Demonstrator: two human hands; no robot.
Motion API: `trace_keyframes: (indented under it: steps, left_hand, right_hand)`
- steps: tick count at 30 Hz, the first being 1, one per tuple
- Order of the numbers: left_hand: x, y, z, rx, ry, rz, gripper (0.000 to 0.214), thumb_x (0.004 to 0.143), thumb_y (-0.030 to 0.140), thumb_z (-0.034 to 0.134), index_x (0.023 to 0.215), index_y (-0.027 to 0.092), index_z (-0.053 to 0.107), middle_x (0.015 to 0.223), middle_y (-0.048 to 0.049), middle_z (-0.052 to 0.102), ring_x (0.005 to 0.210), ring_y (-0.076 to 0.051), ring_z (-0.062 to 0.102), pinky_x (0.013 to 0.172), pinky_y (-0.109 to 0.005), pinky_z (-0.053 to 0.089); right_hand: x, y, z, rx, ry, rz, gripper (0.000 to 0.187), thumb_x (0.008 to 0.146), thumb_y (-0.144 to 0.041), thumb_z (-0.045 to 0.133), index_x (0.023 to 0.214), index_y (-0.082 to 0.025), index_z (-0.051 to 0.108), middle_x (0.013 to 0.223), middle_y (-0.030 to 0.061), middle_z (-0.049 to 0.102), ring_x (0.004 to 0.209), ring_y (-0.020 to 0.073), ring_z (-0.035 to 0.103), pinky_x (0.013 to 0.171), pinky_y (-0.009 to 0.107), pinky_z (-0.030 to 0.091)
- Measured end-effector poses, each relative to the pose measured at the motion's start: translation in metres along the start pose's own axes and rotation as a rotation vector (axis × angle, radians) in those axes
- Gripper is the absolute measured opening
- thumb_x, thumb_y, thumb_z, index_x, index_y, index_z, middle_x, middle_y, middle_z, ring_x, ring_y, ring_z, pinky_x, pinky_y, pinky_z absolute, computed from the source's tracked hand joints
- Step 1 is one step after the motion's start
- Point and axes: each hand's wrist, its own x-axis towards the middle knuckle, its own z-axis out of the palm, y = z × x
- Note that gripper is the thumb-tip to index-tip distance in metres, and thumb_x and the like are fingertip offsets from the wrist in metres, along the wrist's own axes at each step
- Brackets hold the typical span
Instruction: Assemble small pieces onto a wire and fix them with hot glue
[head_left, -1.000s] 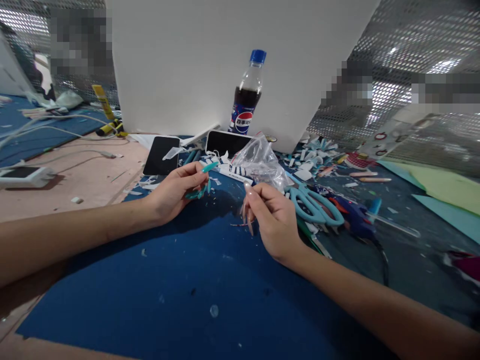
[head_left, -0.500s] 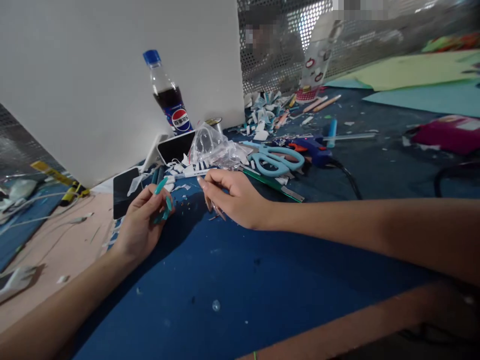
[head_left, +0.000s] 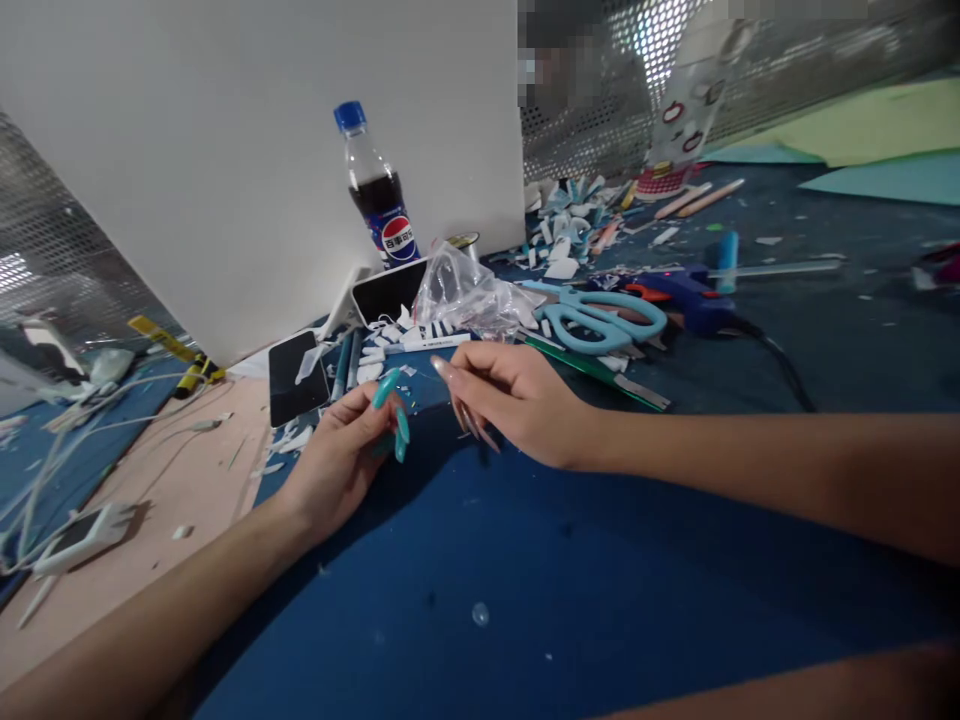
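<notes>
My left hand (head_left: 341, 455), with long teal nails, is curled with thumb and fingers pressed together. My right hand (head_left: 517, 400), with long pinkish nails, faces it in a pinch, only a short gap between the fingertips. Whatever either pinch holds is too small or too thin to make out. Both hands hover over the front of the blue work mat (head_left: 480, 540). Just behind them lie a white pen-like stick (head_left: 435, 343), white scraps and a clear plastic bag (head_left: 469, 295). Light blue scissors (head_left: 604, 318) and a green-edged ruler (head_left: 592, 370) lie beyond my right wrist.
A cola bottle (head_left: 381, 205) stands against a white panel (head_left: 247, 150). Phones lie or lean nearby, one dark (head_left: 298, 378). A blue glue gun (head_left: 694, 300) with its cord is at right, beside a scrap pile (head_left: 570, 220). Cables and a white device (head_left: 86, 540) lie at left.
The view has turned left, so the things appear farther right. My hands have come slightly closer together, both still pinched.
</notes>
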Motion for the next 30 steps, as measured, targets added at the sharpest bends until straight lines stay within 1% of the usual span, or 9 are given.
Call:
trace_keyframes:
  steps: [2, 4, 8, 12, 16, 20, 23, 26, 30]
  left_hand:
    - [-0.001, -0.002, 0.0, -0.019, -0.068, 0.028, 0.026, 0.06, 0.035, 0.078, 0.058, 0.016, 0.06, 0.057, 0.004, 0.056, 0.056, -0.006, 0.051, 0.055, -0.015, 0.045]
    - [0.0, -0.004, -0.001, -0.022, -0.124, 0.071, 0.022, 0.061, 0.033, 0.078, 0.059, 0.017, 0.063, 0.057, 0.004, 0.059, 0.057, -0.006, 0.054, 0.057, -0.015, 0.046]
    - [0.001, -0.005, -0.003, -0.005, -0.174, 0.131, 0.014, 0.062, 0.03, 0.077, 0.062, 0.02, 0.068, 0.059, 0.0041, 0.063, 0.059, -0.005, 0.056, 0.058, -0.014, 0.046]
    - [0.002, -0.006, -0.003, 0.061, -0.186, 0.184, 0.011, 0.061, 0.03, 0.078, 0.061, 0.022, 0.07, 0.06, 0.0032, 0.064, 0.058, -0.007, 0.056, 0.059, -0.019, 0.046]
    - [-0.001, -0.005, -0.004, 0.23, -0.141, 0.29, 0.005, 0.064, 0.024, 0.076, 0.063, 0.024, 0.071, 0.061, 0.0019, 0.065, 0.058, -0.01, 0.056, 0.06, -0.023, 0.046]
    - [-0.006, 0.0, -0.004, 0.487, -0.055, 0.488, 0.008, 0.065, 0.017, 0.074, 0.064, 0.024, 0.072, 0.06, -0.0002, 0.067, 0.06, -0.012, 0.055, 0.059, -0.026, 0.045]
    - [-0.009, 0.002, -0.002, 0.607, 0.002, 0.61, 0.01, 0.064, 0.016, 0.074, 0.067, 0.025, 0.074, 0.06, -0.0008, 0.068, 0.059, -0.013, 0.054, 0.058, -0.027, 0.043]
    - [-0.011, 0.002, -0.001, 0.628, 0.044, 0.653, 0.013, 0.063, 0.015, 0.075, 0.068, 0.027, 0.074, 0.06, -0.0001, 0.068, 0.058, -0.013, 0.054, 0.057, -0.027, 0.043]
    - [-0.01, 0.002, -0.001, 0.621, 0.038, 0.65, 0.012, 0.064, 0.015, 0.075, 0.069, 0.026, 0.074, 0.061, 0.0, 0.069, 0.057, -0.012, 0.055, 0.056, -0.026, 0.042]
  right_hand:
    - [-0.003, -0.004, 0.004, 0.138, -0.043, 0.05, 0.033, 0.09, -0.029, 0.044, 0.06, -0.017, 0.045, 0.044, -0.0067, 0.046, 0.035, 0.0046, 0.045, 0.041, 0.018, 0.04]
    - [-0.006, -0.007, 0.007, 0.256, -0.066, 0.097, 0.032, 0.09, -0.028, 0.044, 0.06, -0.016, 0.045, 0.044, -0.0076, 0.045, 0.033, 0.0035, 0.044, 0.039, 0.017, 0.039]
    - [-0.011, -0.012, 0.01, 0.344, -0.115, 0.114, 0.031, 0.089, -0.024, 0.045, 0.06, -0.016, 0.046, 0.043, -0.0077, 0.047, 0.033, 0.0028, 0.044, 0.039, 0.016, 0.039]
    - [-0.012, -0.014, 0.009, 0.406, -0.144, 0.115, 0.034, 0.086, -0.034, 0.05, 0.058, -0.016, 0.044, 0.043, -0.007, 0.048, 0.033, 0.0034, 0.044, 0.038, 0.017, 0.038]
    - [-0.012, -0.012, 0.01, 0.475, -0.153, 0.145, 0.036, 0.083, -0.039, 0.054, 0.056, -0.017, 0.046, 0.043, -0.0061, 0.049, 0.034, 0.0049, 0.044, 0.04, 0.02, 0.039]
    - [-0.008, -0.006, 0.009, 0.611, -0.163, 0.229, 0.035, 0.083, -0.03, 0.057, 0.052, -0.016, 0.047, 0.038, -0.0074, 0.047, 0.031, 0.0046, 0.042, 0.043, 0.021, 0.042]
    - [-0.003, -0.002, 0.008, 0.696, -0.211, 0.284, 0.034, 0.081, -0.025, 0.058, 0.05, -0.015, 0.048, 0.035, -0.0075, 0.046, 0.031, 0.0052, 0.044, 0.044, 0.02, 0.044]
    - [0.0, 0.0, 0.006, 0.72, -0.229, 0.296, 0.034, 0.079, -0.023, 0.059, 0.048, -0.015, 0.048, 0.034, -0.0072, 0.046, 0.032, 0.0054, 0.046, 0.046, 0.02, 0.045]
    - [-0.001, -0.001, 0.006, 0.696, -0.24, 0.301, 0.036, 0.081, -0.022, 0.058, 0.047, -0.015, 0.047, 0.035, -0.0066, 0.046, 0.034, 0.006, 0.047, 0.045, 0.02, 0.044]
